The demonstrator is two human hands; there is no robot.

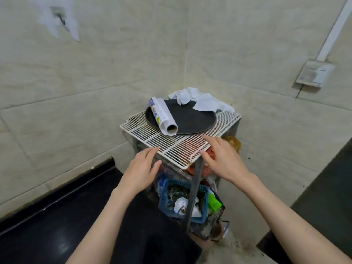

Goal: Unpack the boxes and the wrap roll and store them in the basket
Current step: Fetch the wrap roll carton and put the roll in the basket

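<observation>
tiled walls are meeting in a corner behind a white wire rack. the wrap roll is lying on a black round tray up top, crumpled white cloth behind it. left hand and right hand are hovering at the rack's front edge, fingers loosely spread, holding nothing. the blue basket is sitting below.

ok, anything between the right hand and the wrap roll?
Head view: only bare white wire rack between the right hand and the wrap roll; the roll rests on a black tray.
</observation>
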